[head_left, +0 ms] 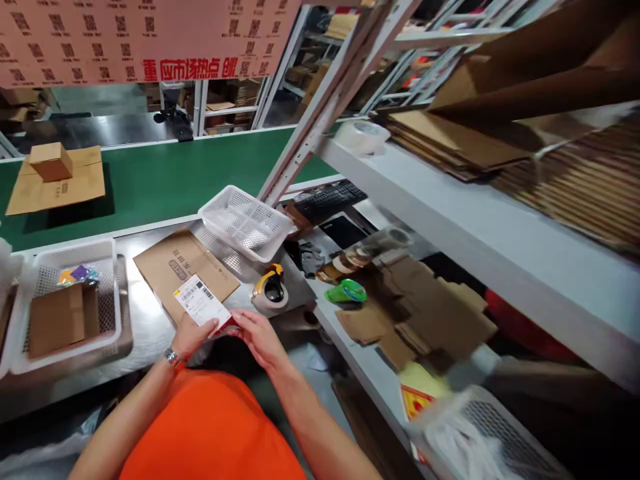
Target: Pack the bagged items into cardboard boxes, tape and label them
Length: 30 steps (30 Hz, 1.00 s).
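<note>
Label held at the worktop's front edge.
Left hand grips it, apparently for steadiness; right hand meets its corner, grip unclear; cardboard lies flat behind.

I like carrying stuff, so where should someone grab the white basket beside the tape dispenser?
I'd take the white basket by its rim at the two short ends, coming from above. It's longer than it is wide, and its open top leaves the rim easy to reach. The tape dispenser sits close on the near side, so coming from above should help avoid bumping it.
</note>
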Each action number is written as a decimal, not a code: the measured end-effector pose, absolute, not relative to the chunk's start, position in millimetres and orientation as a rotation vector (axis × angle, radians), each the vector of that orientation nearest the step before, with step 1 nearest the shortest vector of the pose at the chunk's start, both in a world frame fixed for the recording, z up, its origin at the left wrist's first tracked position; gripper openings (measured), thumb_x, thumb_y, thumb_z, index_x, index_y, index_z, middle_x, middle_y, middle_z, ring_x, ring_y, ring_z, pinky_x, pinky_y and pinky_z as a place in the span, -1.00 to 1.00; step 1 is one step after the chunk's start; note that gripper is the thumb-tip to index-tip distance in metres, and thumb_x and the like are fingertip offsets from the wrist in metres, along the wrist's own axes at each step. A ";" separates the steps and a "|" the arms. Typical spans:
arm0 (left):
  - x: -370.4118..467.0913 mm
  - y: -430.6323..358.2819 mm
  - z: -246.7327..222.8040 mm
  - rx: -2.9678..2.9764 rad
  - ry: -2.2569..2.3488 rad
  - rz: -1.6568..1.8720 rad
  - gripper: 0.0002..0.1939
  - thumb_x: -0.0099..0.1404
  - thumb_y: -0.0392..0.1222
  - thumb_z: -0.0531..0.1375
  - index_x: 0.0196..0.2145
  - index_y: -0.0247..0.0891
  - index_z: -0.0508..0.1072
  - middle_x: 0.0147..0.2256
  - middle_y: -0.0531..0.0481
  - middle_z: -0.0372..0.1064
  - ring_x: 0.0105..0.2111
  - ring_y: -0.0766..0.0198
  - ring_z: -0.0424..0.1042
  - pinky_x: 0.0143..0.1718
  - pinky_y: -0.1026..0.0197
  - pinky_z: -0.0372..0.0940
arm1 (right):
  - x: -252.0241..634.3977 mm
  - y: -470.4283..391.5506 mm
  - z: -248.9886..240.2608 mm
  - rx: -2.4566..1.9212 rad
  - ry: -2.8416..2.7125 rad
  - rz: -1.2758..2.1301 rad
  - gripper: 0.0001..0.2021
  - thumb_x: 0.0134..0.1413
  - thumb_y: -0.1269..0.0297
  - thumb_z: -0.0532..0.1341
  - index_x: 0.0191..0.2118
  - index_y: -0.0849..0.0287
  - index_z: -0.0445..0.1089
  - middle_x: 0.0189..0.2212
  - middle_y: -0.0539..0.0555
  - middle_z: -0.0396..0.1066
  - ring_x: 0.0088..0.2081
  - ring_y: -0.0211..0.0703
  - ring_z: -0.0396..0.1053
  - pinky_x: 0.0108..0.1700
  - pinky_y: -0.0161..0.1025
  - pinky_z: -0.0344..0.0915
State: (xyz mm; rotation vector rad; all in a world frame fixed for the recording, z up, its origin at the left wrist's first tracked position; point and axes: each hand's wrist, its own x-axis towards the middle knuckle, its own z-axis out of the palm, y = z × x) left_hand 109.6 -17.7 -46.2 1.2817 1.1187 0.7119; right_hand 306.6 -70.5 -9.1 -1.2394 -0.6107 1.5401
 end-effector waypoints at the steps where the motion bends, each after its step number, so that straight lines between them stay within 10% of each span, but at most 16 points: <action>1: 109.5 -20.1 -47.5 1.265 1.094 0.683 -0.47 0.30 0.25 0.41 -0.03 -0.26 0.72 0.05 -0.30 0.74 0.02 -0.15 0.74 0.15 -0.21 0.64 | 305.2 -76.5 -9.0 -1.244 -0.592 1.532 -0.51 -0.07 -0.22 0.66 -0.21 0.10 0.77 -0.21 0.14 0.75 -0.21 -0.01 0.65 -0.16 -0.12 0.60; 20: 179.0 -52.5 -29.7 1.015 0.845 0.522 -0.29 0.13 0.37 0.49 -0.05 -0.33 0.69 -0.12 -0.35 0.74 -0.16 -0.19 0.73 0.01 -0.26 0.63 | 354.4 -132.9 -12.1 -1.299 -0.540 1.300 -0.48 -0.17 -0.23 0.68 -0.34 0.17 0.77 -0.41 0.13 0.69 -0.34 -0.08 0.60 -0.24 -0.19 0.49; 26: 219.2 -74.1 -48.0 1.499 1.249 0.835 -0.10 0.09 0.33 0.50 0.20 -0.34 0.57 0.25 -0.49 0.53 0.30 -0.35 0.53 0.36 -0.38 0.41 | 380.9 -163.4 -28.7 -1.390 -0.489 1.153 -0.44 -0.24 -0.30 0.64 -0.40 0.17 0.74 -0.43 0.12 0.67 -0.35 -0.07 0.56 -0.27 -0.17 0.45; 30: 245.1 -94.0 -45.4 1.735 0.909 0.675 -0.43 0.35 0.36 0.31 -0.09 -0.22 0.74 0.09 -0.31 0.69 0.15 -0.21 0.64 0.31 -0.20 0.47 | 399.4 -189.0 -39.2 -1.368 -0.465 1.147 -0.51 -0.17 -0.25 0.59 -0.42 0.14 0.73 -0.45 0.09 0.65 -0.36 -0.09 0.52 -0.30 -0.19 0.41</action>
